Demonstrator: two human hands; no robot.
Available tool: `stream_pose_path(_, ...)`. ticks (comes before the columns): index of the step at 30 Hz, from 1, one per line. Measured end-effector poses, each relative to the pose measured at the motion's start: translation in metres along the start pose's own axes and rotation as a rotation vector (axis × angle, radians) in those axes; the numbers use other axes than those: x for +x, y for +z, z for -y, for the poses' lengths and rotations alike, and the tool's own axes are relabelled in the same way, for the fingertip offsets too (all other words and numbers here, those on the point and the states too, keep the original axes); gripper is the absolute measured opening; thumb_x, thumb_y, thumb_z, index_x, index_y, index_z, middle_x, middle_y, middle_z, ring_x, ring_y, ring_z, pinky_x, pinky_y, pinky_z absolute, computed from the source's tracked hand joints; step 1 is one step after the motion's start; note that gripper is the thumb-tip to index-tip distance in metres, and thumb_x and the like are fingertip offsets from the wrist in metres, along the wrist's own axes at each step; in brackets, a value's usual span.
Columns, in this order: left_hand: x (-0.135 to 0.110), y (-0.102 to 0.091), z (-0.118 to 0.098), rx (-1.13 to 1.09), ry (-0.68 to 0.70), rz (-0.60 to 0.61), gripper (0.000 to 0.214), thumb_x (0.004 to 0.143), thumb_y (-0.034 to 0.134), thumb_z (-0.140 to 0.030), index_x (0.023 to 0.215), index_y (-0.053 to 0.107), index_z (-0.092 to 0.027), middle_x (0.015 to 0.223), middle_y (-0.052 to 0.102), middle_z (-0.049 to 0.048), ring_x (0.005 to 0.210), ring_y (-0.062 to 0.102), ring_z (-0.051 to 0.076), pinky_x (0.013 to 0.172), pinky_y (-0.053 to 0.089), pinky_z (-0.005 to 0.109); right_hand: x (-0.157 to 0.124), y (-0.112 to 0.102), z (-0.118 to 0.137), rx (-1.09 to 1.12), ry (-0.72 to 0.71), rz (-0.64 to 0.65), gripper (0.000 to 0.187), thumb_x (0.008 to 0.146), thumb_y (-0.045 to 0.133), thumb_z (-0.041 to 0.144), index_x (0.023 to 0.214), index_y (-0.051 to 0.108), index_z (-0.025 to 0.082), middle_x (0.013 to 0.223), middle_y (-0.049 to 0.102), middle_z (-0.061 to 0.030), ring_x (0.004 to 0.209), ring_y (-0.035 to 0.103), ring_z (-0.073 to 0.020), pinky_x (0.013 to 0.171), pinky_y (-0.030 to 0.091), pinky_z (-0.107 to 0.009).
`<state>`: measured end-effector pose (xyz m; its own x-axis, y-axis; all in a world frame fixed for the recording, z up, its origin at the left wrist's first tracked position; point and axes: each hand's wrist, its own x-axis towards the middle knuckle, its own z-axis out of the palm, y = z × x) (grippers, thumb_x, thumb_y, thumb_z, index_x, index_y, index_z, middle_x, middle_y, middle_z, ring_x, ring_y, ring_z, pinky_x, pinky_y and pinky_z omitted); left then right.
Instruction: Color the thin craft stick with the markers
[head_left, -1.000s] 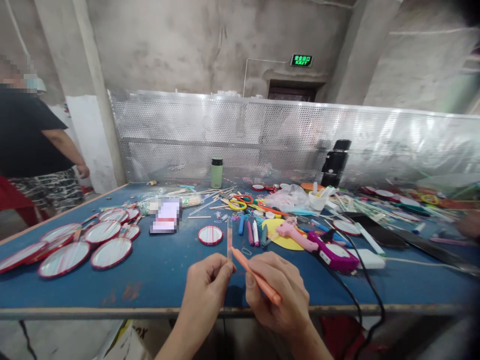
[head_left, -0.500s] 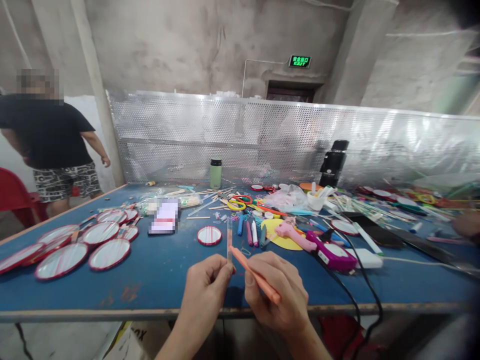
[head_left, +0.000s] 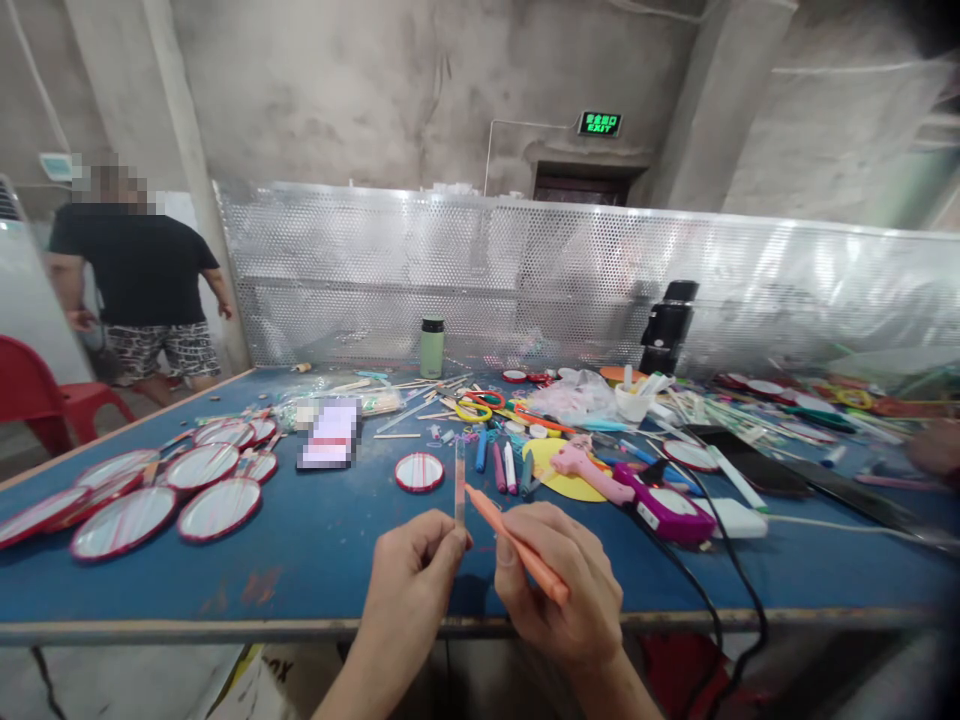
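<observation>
My left hand (head_left: 412, 570) pinches the lower end of a flat wooden craft stick (head_left: 460, 490), which stands upright and has bands of colour along it. Between the fingers of my right hand (head_left: 562, 585) is an orange marker (head_left: 517, 545), its tip at the stick's right edge; whether it touches, I cannot tell. A small round red-rimmed disc (head_left: 419, 472) lies just beyond my left hand. Several markers (head_left: 499, 468) in blue, purple and white lie past my right hand, beside a yellow round sheet (head_left: 574, 480) and a pink glue gun (head_left: 589, 468).
Several red-rimmed discs (head_left: 202, 465) lie on the left of the blue table (head_left: 315, 580). A phone (head_left: 330, 435), a green bottle (head_left: 431, 348), a black flask (head_left: 667, 328) and a purple device (head_left: 664, 503) with cables stand or lie around. A person (head_left: 142, 270) is at far left.
The orange marker and my right hand have shifted slightly right and down. My left hand and the stick are almost still. The person at left has moved rightward and farther off.
</observation>
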<state>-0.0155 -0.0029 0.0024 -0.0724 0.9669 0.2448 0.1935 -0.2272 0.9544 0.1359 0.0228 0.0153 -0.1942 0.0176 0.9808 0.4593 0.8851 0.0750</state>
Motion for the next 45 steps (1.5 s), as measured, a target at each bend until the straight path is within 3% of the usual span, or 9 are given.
stream_pose_path(21, -0.0016, -0.0002, -0.0001, 0.000, 0.018, -0.015, 0.039, 0.087, 0.054, -0.047, 0.058, 0.047, -0.021, 0.047, 0.038, -0.0066, 0.043, 0.032, 0.010, 0.043, 0.024, 0.022, 0.0027, 0.0015, 0.0007, 0.021, 0.001, 0.054, 0.022, 0.089, 0.058, 0.007, 0.109, 0.061, 0.016, 0.080, 0.072, -0.0051, 0.068, 0.070, -0.0164, 0.062, 0.057, -0.028)
stream_pose_path(38, -0.0011, -0.0001, 0.0012, 0.019, 0.000, -0.003, 0.037, 0.088, 0.052, -0.046, 0.061, 0.052, -0.021, 0.047, 0.037, -0.0069, 0.043, 0.032, 0.010, 0.043, 0.024, 0.023, 0.0021, 0.0009, 0.0017, 0.004, 0.010, -0.012, 0.024, 0.087, 0.059, 0.005, 0.108, 0.062, 0.016, 0.078, 0.071, -0.0052, 0.067, 0.069, -0.0176, 0.060, 0.057, -0.030)
stream_pose_path(45, -0.0009, -0.0005, -0.0013, 0.017, 0.003, -0.010, 0.036, 0.087, 0.052, -0.046, 0.061, 0.051, -0.021, 0.047, 0.037, -0.0070, 0.043, 0.032, 0.010, 0.044, 0.023, 0.023, 0.0025, 0.0010, 0.0004, 0.043, -0.012, 0.024, 0.025, 0.087, 0.058, 0.004, 0.110, 0.061, 0.015, 0.079, 0.071, -0.0059, 0.067, 0.068, -0.0168, 0.061, 0.057, -0.030)
